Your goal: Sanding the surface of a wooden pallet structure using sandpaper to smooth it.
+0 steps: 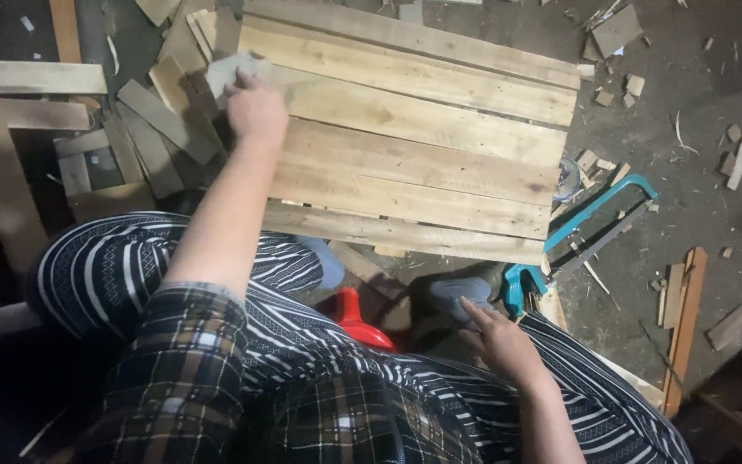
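Dark concrete floor [689, 112] fills the view, strewn with wood chips, shavings and short offcuts. Largest on it is a panel of pale wooden planks [414, 146], about 6 boards laid edge to edge, lying flat ahead of the seated person's knees and angled slightly down to the right. Left of the panel lies a loose heap of scrap slats [143, 142], greyer and shorter, piled at mixed angles, with a longer plank [27, 77] running along the left edge. Striped trousers [113, 266] and a plaid shirt [208, 369] take up the lower part of the view. To the right of the panel rests a hacksaw with a teal frame [599, 219], its handle end near the person's right knee and its blade pointing up and to the right. Between the knees sits a red plastic object [355, 318], only partly seen.

Stretched forward, the left hand [255, 107] is at the panel's upper left corner, fingers curled around a small greyish block [234, 69] held against the wood there. Resting low near the right knee, the right hand [500, 339] has its fingers loosely extended and holds nothing, just beside the saw's handle.
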